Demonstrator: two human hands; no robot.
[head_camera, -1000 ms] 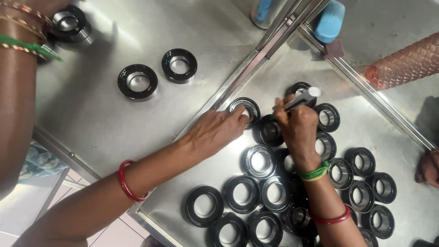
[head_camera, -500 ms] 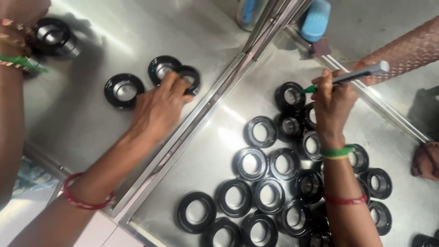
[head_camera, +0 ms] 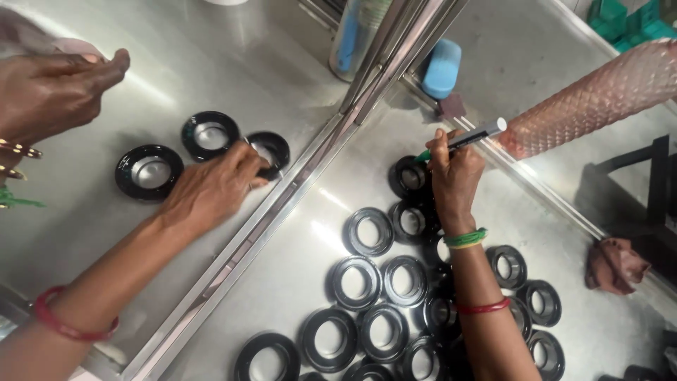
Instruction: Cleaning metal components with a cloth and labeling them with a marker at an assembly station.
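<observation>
Three black rings (head_camera: pixel 209 134) left, one marker (head_camera: pixel 465 138).

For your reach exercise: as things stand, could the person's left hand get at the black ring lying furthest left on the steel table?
Probably yes. The left hand rests on a ring beside it, and bare table lies between it and the leftmost black ring; another person's hand hovers apart.

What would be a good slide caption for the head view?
Left hand touches a black ring on the steel table; right hand holds a marker over another ring.
</observation>
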